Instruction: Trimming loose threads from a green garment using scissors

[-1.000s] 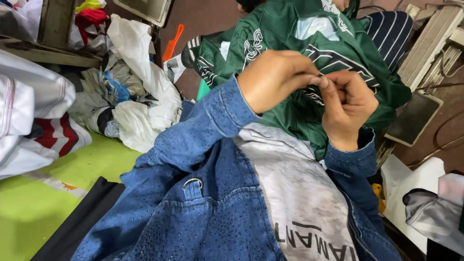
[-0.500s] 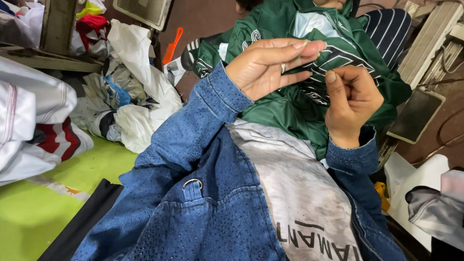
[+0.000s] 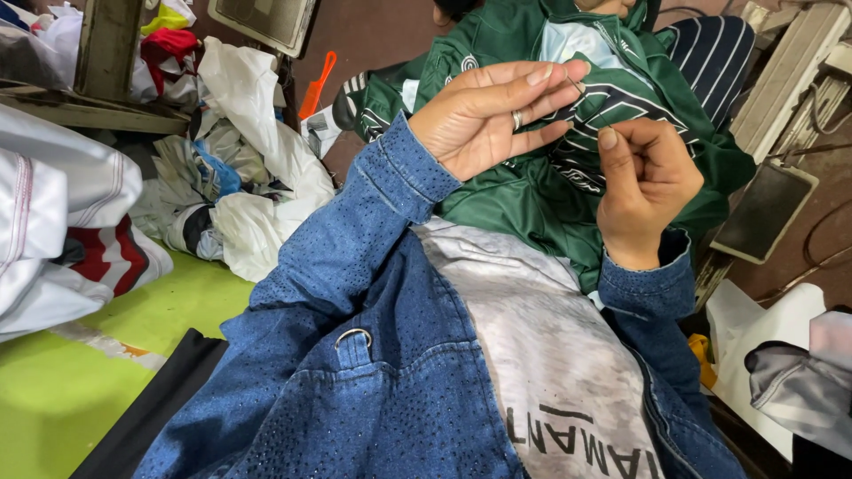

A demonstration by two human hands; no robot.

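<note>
**Needle handling over the green jacket**

The green jacket [image 3: 568, 168] lies across your lap, beyond your denim sleeves. Your left hand [image 3: 484, 115] is spread palm-up, fingers released, 1 thin needle [image 3: 575, 86] just at its fingertips. Your right hand [image 3: 643, 182] is clenched, thumb pinched to forefinger; any thread is too fine to confirm. Judged step: threading or drawing a stitch. Next move requires steady fingertip alignment.
</note>
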